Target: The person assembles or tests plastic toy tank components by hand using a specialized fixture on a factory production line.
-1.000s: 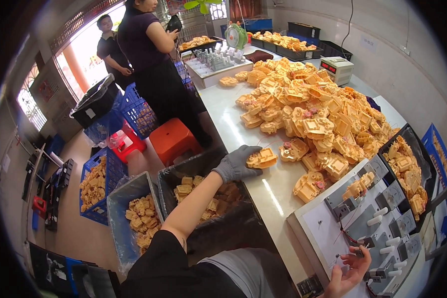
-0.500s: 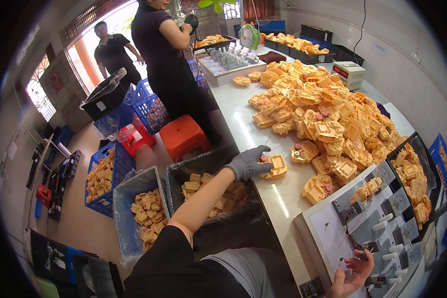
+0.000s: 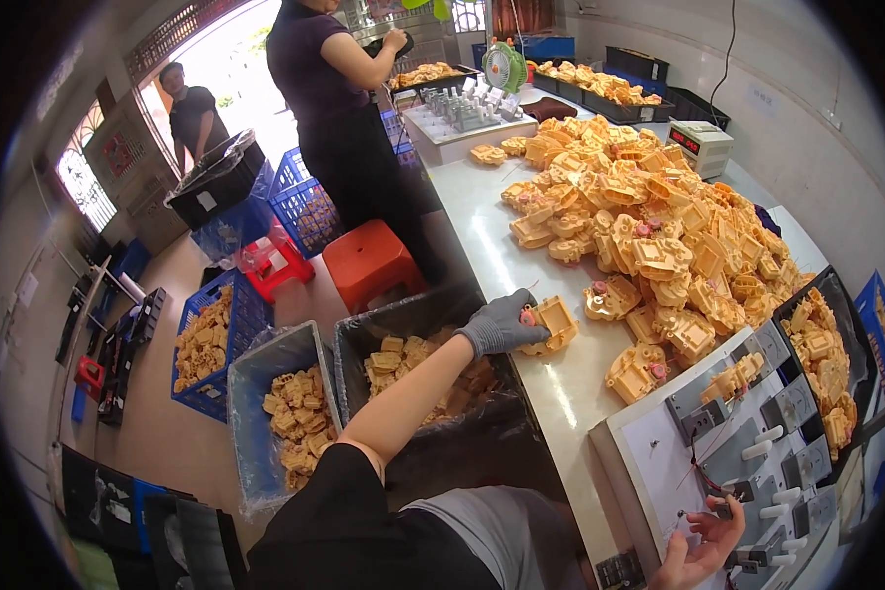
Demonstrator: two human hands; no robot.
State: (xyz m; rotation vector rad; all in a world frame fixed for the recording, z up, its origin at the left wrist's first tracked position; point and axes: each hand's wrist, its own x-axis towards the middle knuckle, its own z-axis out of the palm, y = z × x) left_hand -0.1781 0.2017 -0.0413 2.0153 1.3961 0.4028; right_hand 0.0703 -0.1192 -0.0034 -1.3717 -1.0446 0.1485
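My left hand [image 3: 504, 325], in a grey glove, is closed on the edge of a yellow plastic housing [image 3: 558, 324] with a small pinkish part and a thin wire. It holds the housing at the near edge of the white table, open side up. My bare right hand [image 3: 703, 546] is at the test fixture [image 3: 631, 444], palm up, fingers loosely curled and thumb apart. Its fingertips are by a dark clamp block [image 3: 742, 492]; whether they touch it I cannot tell. Another yellow housing [image 3: 733, 379] sits in the fixture's upper station, with thin red wires beside it.
A large heap of yellow housings [image 3: 659, 246] covers the table [image 3: 477, 211]. A black bin [image 3: 339, 344] and a blue-grey bin [image 3: 236, 403] of parts stand left of it. Beyond are an orange stool [image 3: 374, 258], a display box [image 3: 701, 147] and two people.
My left hand and its housing appear slightly farther right, the housing tipped up more. My right hand stays at the fixture. The far person by the door has shifted left and leans by the black crate.
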